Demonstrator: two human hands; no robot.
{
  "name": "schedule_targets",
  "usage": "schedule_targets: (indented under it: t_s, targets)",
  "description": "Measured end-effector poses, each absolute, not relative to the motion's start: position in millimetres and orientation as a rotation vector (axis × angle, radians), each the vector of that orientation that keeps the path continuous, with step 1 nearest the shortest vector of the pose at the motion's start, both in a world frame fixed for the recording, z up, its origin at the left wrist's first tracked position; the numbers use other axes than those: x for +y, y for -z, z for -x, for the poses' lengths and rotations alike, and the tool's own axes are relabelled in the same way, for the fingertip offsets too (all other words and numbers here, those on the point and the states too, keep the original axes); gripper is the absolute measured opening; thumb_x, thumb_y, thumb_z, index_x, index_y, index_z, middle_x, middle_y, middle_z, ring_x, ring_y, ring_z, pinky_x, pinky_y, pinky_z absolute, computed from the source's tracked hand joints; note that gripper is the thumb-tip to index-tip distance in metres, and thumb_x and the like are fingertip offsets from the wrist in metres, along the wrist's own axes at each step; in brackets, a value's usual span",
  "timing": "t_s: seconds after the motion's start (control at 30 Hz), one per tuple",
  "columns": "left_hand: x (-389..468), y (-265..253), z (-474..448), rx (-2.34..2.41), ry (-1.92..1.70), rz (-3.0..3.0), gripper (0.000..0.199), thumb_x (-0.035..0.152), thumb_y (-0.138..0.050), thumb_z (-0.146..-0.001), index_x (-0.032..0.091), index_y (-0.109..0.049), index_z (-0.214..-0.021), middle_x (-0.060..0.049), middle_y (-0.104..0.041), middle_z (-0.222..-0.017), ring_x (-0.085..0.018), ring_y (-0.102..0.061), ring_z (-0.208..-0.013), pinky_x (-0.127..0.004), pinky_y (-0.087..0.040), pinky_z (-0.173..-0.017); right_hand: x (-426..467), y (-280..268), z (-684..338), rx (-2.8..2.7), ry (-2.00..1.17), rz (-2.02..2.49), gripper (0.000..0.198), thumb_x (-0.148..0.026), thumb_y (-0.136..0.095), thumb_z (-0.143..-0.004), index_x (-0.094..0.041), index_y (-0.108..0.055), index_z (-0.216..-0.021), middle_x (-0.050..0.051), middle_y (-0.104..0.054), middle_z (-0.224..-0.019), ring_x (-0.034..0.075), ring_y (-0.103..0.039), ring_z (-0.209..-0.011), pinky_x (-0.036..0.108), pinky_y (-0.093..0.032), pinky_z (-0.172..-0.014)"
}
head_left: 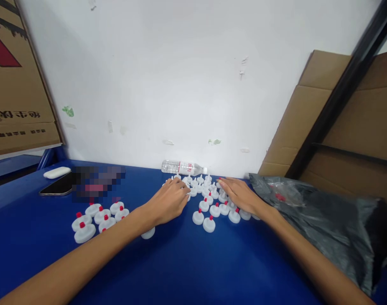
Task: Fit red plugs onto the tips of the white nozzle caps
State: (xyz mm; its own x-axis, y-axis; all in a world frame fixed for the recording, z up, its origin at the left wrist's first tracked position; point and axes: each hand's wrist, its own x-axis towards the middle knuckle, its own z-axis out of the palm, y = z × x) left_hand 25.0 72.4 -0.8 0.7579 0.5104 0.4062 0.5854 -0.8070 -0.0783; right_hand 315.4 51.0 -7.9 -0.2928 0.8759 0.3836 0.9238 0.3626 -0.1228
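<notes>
My left hand (172,200) reaches into a cluster of round white nozzle caps (200,179), its fingers curled downward. Their tips are partly hidden, so whatever they grip cannot be made out. My right hand (239,195) lies over the cluster's right side with its fingers stretched out, the fingertips by a small red tip. Under and around its palm are more white caps, some with red tips, such as the front one (209,225). Caps at the back of the cluster have bare white spouts. Another group of red-tipped caps (84,233) stands left of my left forearm, which hides part of it.
A clear plastic bottle (183,167) lies against the wall behind the caps. At the left are a phone (56,186) and a white oval case (56,172). A dark plastic bag (320,228) covers the right of the blue table (193,271); cardboard (301,110) stands behind.
</notes>
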Motion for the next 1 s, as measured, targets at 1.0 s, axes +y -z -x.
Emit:
schedule_targets:
  t_s: [1.0]
  targets:
    - [77,0,-20,-0.954,0.581,2.686,0.019,0.03,-0.064,-0.09,0.017,-0.07,-0.102,-0.01,-0.066,-0.101,-0.03,-0.054,-0.103,-0.043,-0.04,-0.086,19,-14,-270,-2.155,0.435,1.248,0.036,-0.039,-0.057,-0.095,-0.023,-0.055,-0.127,0.007,-0.073,-0.107,0.027,-0.066,-0.103,0.05,-0.042,-0.103]
